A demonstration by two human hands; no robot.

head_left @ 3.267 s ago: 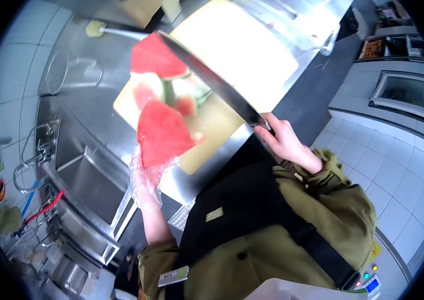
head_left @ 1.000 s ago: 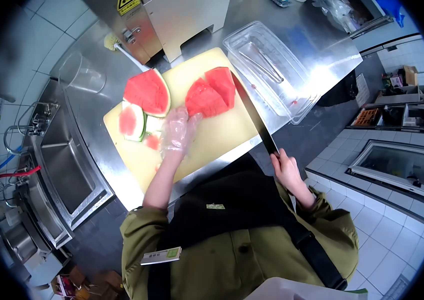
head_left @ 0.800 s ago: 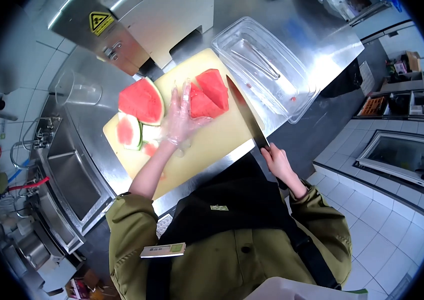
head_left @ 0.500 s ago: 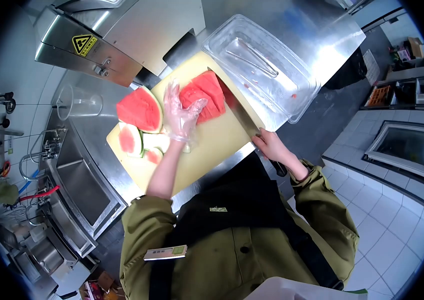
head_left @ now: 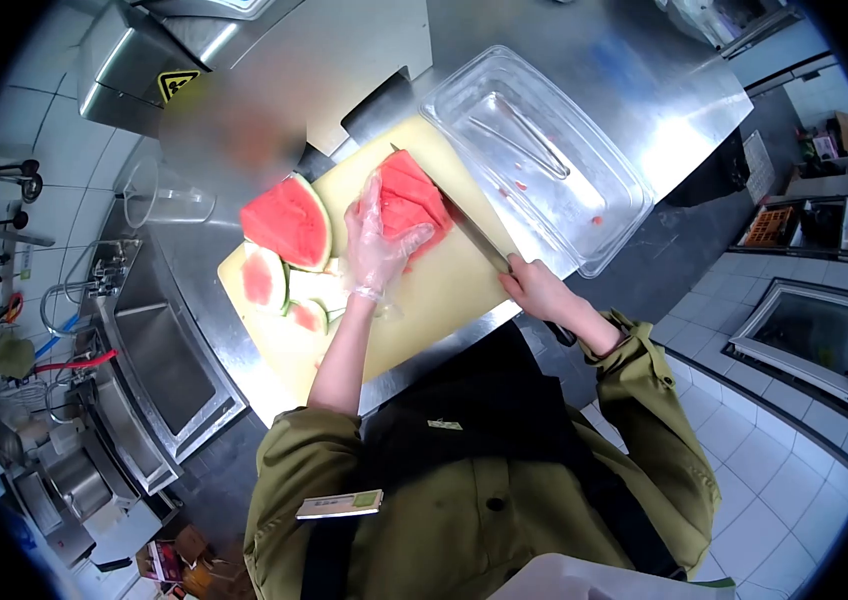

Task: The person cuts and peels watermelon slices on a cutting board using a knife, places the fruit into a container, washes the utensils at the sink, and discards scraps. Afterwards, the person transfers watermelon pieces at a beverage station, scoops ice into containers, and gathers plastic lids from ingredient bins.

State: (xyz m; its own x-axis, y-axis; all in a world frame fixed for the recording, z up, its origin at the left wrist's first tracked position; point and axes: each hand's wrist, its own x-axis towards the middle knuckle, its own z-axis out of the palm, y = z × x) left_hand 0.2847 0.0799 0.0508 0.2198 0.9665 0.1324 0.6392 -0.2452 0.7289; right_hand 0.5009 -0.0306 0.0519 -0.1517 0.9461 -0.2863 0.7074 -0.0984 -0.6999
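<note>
My left hand (head_left: 376,248), in a clear plastic glove, grips the peeled watermelon piece (head_left: 408,200) on the yellow cutting board (head_left: 444,320), thumb on its near side and fingers along its left. Bare, my right hand (head_left: 541,292) holds the long knife (head_left: 479,238) near the base of its blade. The blade lies along the right side of the peeled piece. Left of my left hand rests a watermelon wedge with rind (head_left: 289,225). Rind pieces (head_left: 264,278) lie below that wedge, at the board's left.
A clear plastic tub (head_left: 584,150) with metal tongs (head_left: 524,135) stands right of the board. Behind the board is a metal machine (head_left: 354,50). A clear jug (head_left: 179,203) stands back left, above a steel sink (head_left: 169,365).
My left hand went from the board's left side onto the peeled watermelon and closed on it. My right hand brought the knife leftward against the piece. Earlier, the left hand held up a large red piece.
</note>
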